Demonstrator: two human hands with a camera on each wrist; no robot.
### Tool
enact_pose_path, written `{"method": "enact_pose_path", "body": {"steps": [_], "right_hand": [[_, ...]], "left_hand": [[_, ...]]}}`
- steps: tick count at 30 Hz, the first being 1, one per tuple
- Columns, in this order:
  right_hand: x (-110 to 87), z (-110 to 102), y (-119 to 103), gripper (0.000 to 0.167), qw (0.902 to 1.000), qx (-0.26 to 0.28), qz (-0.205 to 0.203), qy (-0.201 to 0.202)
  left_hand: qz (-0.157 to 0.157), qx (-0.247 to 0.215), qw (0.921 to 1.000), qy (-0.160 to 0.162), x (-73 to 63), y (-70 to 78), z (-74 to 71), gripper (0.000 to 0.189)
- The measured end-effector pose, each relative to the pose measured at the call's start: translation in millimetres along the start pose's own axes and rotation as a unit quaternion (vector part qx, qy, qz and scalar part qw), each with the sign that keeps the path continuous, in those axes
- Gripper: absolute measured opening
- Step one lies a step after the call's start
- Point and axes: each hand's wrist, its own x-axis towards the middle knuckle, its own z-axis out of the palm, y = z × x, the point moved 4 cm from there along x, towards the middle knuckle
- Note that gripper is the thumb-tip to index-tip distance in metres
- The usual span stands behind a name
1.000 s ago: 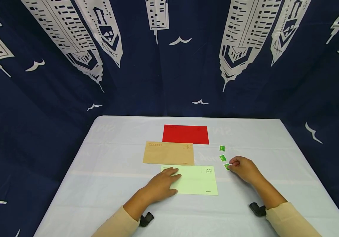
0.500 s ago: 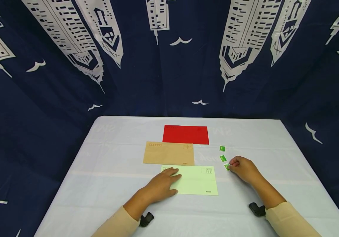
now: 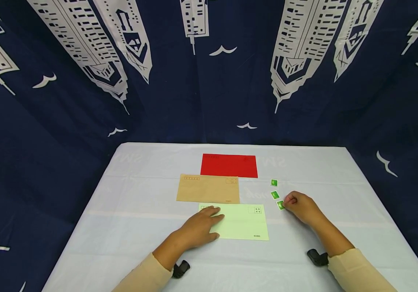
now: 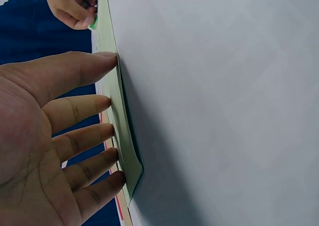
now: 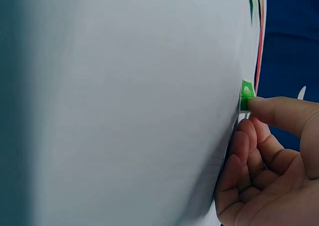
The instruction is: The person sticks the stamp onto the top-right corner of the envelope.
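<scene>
On the left part of a pale green envelope (image 3: pixel 242 223), my left hand (image 3: pixel 198 229) rests with its fingers spread. The left wrist view shows those straight fingertips touching the envelope (image 4: pixel 128 156). My right hand (image 3: pixel 302 207) pinches one edge of a small green stamp (image 3: pixel 280 205) between thumb and finger. In the right wrist view the thumb lies over that stamp (image 5: pixel 246 94), and the other fingers curl below it. Two similar stamps lie just beyond: a middle stamp (image 3: pixel 275 195) and a far stamp (image 3: pixel 274 183).
A tan envelope (image 3: pixel 207 189) lies behind the green one, and a red envelope (image 3: pixel 229 165) lies farther back. All are on a white-covered table (image 3: pixel 132 227). A dark blue printed cloth (image 3: pixel 201 93) hangs behind the table.
My right hand has shifted very slightly, and more of the nearest stamp shows beside its fingertips. The left hand and the envelopes stay where they were.
</scene>
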Motion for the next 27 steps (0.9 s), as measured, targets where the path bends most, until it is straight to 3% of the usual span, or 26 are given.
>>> {"method": "enact_pose_path", "body": {"steps": [12,27], "right_hand": [[-6.6,-1.9,-3.1,0.022,0.9991,0.027,0.026,-0.022],[-16.7,1.4,-17.4,0.025,0.9963,0.084,0.010,-0.017]], "left_hand": [[0.000,0.007,1.0000,-0.007,-0.7,0.8,-0.4,0.060],[-0.002,-0.012,0.9999,-0.008,-2.2,-0.1,-1.3,0.060]]}}
